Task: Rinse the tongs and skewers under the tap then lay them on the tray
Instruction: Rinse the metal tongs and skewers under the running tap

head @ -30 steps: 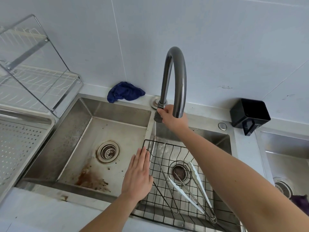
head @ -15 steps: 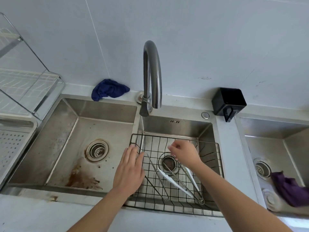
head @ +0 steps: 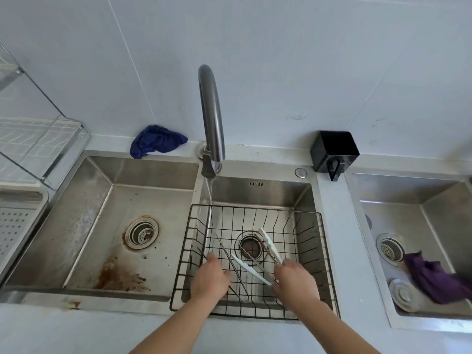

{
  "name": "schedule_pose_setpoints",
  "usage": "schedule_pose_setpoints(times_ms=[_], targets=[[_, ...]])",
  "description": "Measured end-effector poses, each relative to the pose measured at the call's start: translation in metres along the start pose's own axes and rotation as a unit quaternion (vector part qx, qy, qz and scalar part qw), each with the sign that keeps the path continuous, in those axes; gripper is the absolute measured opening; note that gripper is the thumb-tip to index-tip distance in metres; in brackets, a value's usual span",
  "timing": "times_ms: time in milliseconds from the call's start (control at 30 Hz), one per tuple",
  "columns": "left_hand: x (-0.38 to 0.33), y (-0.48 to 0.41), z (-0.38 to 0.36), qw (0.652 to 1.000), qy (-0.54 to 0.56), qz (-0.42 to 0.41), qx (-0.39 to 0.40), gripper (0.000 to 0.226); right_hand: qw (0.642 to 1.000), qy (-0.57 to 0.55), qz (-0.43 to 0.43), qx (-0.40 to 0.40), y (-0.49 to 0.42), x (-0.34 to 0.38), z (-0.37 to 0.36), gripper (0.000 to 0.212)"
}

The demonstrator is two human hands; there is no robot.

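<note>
Metal tongs [head: 268, 242] with white tips lie in a black wire basket [head: 255, 209] inside the middle sink. My right hand [head: 296, 281] grips their handle end at the basket's front right. Two thin metal skewers [head: 231, 261] lie to the left of the tongs. My left hand [head: 210, 279] is curled down over the leftmost skewer, which passes under its fingers. The curved tap [head: 212, 116] stands behind the basket, and a thin stream of water [head: 210, 192] falls from it onto the basket's back left corner. A perforated tray [head: 18, 226] sits at the far left.
A stained left sink [head: 122, 221] lies between basket and tray. A dish rack [head: 38, 139] stands above the tray. A blue cloth [head: 157, 140] and black holder [head: 334, 152] sit on the back ledge. The right sink holds a purple cloth [head: 434, 279] and a strainer lid [head: 404, 295].
My right hand left the tap lever and came down to the tongs' handle end. My left hand moved from the basket's left rim onto a skewer. Water now runs.
</note>
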State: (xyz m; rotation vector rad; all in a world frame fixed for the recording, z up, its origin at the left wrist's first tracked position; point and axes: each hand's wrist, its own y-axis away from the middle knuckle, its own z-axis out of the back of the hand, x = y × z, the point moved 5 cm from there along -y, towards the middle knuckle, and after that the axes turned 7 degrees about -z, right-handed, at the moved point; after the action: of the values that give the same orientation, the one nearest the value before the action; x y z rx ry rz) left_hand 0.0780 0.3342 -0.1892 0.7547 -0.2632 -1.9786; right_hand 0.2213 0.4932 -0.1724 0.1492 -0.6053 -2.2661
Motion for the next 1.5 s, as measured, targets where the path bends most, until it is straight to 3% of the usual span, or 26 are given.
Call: schedule_pose_setpoints(times_ms=[267, 467, 600, 767, 1033, 1300, 1500], targets=[[0.003, -0.002, 0.004, 0.996, 0.057, 0.053, -0.033, 0.024, 0.997, 0.043, -0.025, 0.059, -0.004, 0.0, -0.006, 0.008], [-0.002, 0.004, 0.015, 0.991, 0.085, 0.055, -0.09, 0.018, 0.995, -0.056, -0.056, 0.066, -0.006, -0.015, -0.001, 0.014], [-0.007, 0.009, 0.02, 0.981, 0.135, 0.051, -0.128, 0.015, 0.993, -0.107, -0.03, 0.034, -0.006, -0.015, 0.007, 0.019], [-0.009, 0.013, 0.018, 0.938, 0.309, 0.086, -0.131, 0.016, 0.975, -0.215, -0.04, 0.038, -0.004, -0.012, 0.018, 0.009], [-0.011, 0.026, 0.028, 0.894, 0.412, 0.088, -0.153, 0.028, 0.959, -0.279, -0.039, 0.012, 0.003, -0.01, 0.03, 0.017], [-0.006, 0.056, 0.056, 0.894, 0.398, 0.043, -0.202, 0.045, 0.934, -0.354, -0.004, -0.042, 0.017, -0.003, 0.049, 0.021], [0.019, 0.056, 0.098, 0.897, 0.366, 0.025, -0.248, 0.056, 0.933, -0.344, 0.05, -0.088, 0.023, 0.039, 0.076, 0.02]])
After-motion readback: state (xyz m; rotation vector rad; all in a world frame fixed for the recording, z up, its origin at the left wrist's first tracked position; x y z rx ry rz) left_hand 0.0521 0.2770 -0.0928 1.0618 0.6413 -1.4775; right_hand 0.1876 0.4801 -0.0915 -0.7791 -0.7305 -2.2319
